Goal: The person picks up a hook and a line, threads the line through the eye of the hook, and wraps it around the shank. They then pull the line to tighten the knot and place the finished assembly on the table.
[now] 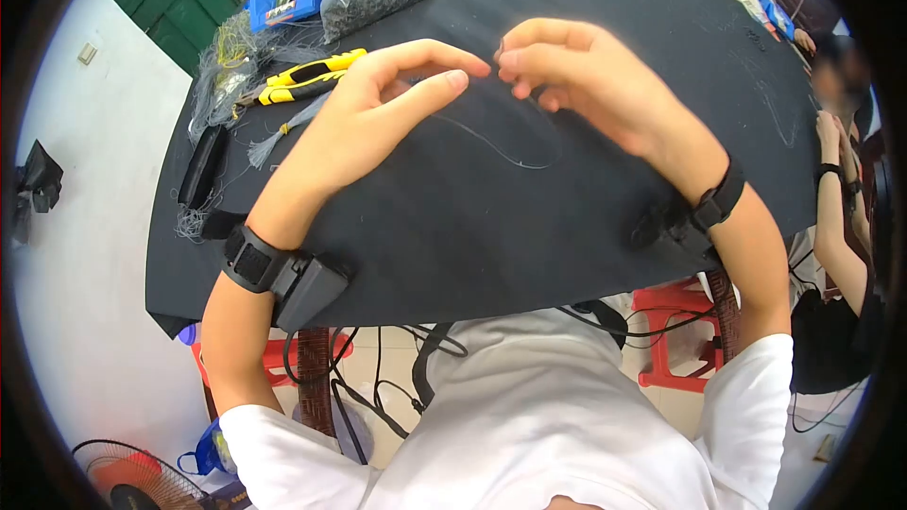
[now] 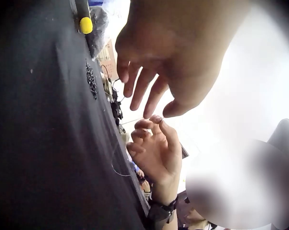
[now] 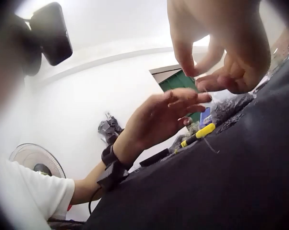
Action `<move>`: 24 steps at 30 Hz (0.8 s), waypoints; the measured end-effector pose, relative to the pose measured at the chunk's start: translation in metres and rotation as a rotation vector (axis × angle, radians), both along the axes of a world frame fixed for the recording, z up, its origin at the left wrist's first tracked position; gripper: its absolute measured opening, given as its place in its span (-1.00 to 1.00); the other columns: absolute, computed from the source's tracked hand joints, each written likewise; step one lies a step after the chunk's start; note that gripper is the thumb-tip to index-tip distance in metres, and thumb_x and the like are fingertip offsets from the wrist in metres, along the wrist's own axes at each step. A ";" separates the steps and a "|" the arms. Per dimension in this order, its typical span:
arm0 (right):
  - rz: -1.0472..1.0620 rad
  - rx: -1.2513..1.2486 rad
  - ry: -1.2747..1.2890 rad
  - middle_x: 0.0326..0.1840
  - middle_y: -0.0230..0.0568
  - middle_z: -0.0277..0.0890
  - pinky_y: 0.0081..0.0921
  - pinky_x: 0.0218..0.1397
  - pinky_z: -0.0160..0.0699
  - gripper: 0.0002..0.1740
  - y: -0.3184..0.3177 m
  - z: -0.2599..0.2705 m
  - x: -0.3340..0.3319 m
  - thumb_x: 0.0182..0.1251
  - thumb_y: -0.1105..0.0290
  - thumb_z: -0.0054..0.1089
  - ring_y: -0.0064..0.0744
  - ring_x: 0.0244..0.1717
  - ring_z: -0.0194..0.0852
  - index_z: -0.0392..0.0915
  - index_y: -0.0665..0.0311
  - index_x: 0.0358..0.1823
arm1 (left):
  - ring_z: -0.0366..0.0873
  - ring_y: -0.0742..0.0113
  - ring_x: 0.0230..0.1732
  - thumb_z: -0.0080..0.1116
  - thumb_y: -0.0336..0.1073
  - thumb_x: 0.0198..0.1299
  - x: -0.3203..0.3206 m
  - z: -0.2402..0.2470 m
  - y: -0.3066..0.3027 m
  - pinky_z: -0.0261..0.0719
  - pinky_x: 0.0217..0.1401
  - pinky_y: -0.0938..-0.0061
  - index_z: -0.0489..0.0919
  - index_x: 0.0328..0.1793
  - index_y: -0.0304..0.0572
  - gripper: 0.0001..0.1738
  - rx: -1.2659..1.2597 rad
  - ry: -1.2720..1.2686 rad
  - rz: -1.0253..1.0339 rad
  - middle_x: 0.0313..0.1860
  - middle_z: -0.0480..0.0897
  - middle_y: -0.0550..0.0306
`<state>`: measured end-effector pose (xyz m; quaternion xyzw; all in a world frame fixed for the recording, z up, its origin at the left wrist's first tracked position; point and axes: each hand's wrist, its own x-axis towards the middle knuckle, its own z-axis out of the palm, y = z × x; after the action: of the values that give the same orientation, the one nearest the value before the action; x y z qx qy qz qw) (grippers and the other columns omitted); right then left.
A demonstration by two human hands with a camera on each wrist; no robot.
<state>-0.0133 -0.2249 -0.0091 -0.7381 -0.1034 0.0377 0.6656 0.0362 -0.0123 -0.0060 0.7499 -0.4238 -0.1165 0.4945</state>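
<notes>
Over the black-covered table (image 1: 453, 246) my two hands face each other, fingertips close together. My right hand (image 1: 595, 76) pinches a tiny dark piece (image 1: 500, 49) between thumb and index finger, too small to name. A thin clear thread (image 1: 515, 162) curves below the hands; it also shows in the left wrist view as a loop (image 2: 116, 170). My left hand (image 1: 378, 104) reaches its index finger toward the right fingertips, with thumb and index apart. In the right wrist view the left hand (image 3: 159, 115) has its fingers loosely extended.
Yellow-and-black pliers (image 1: 312, 76) lie beyond my left forearm, near a tied thread bundle (image 1: 269, 144) and a black case (image 1: 203, 170). Further back are a blue box (image 1: 283, 8) and a clear bag of dark pieces (image 1: 378, 0). Another person's arm (image 1: 841, 217) is at the right.
</notes>
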 end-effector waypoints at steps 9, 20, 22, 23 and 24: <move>0.016 0.079 -0.079 -0.47 -0.56 0.46 -0.76 -0.47 0.07 -0.81 0.011 -0.010 -0.003 0.15 0.29 0.22 -0.82 -0.48 0.21 0.58 0.20 -0.24 | 0.55 0.46 -0.11 0.02 -0.23 0.28 -0.006 -0.019 -0.010 0.49 -0.20 0.72 0.46 0.05 -0.21 -0.70 -0.375 0.863 -0.146 -0.04 0.57 0.03; -0.051 -0.092 -0.229 -0.48 -0.53 0.44 -0.74 -0.43 0.19 -0.83 0.009 -0.026 0.010 0.19 0.37 0.13 -0.77 -0.49 0.25 0.56 0.31 -0.26 | 0.47 0.62 -0.34 0.16 -0.26 0.19 0.003 -0.026 -0.005 0.42 -0.26 0.75 0.61 -0.14 -0.26 -0.77 -0.340 0.644 0.072 -0.35 0.58 0.25; -0.048 -0.301 -0.322 -0.36 -0.42 0.51 -0.65 -0.29 0.34 -0.82 -0.003 -0.028 0.027 0.21 0.39 0.09 -0.65 -0.38 0.38 0.54 0.34 -0.24 | 0.45 0.65 -0.36 0.19 -0.25 0.17 0.015 -0.024 0.000 0.39 -0.31 0.76 0.62 -0.13 -0.22 -0.77 -0.406 0.557 0.161 -0.37 0.58 0.29; -0.032 -0.489 -0.331 -0.36 -0.35 0.54 -0.58 -0.20 0.43 -0.81 -0.006 -0.024 0.037 0.19 0.39 0.08 -0.57 -0.29 0.48 0.55 0.35 -0.24 | 0.44 0.66 -0.38 0.21 -0.26 0.15 0.023 -0.025 0.002 0.38 -0.32 0.76 0.62 -0.14 -0.22 -0.77 -0.457 0.540 0.185 -0.38 0.57 0.31; -0.050 -0.615 -0.354 -0.37 -0.33 0.54 -0.56 -0.21 0.43 -0.81 -0.006 -0.021 0.045 0.17 0.39 0.09 -0.56 -0.31 0.49 0.56 0.35 -0.25 | 0.42 0.67 -0.40 0.23 -0.27 0.14 0.029 -0.027 0.005 0.37 -0.33 0.77 0.63 -0.15 -0.22 -0.78 -0.507 0.523 0.209 -0.40 0.55 0.34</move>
<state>0.0314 -0.2308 -0.0298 -0.9014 -0.1829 -0.0776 0.3847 0.0652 -0.0072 -0.0328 0.5875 -0.2198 -0.1445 0.7652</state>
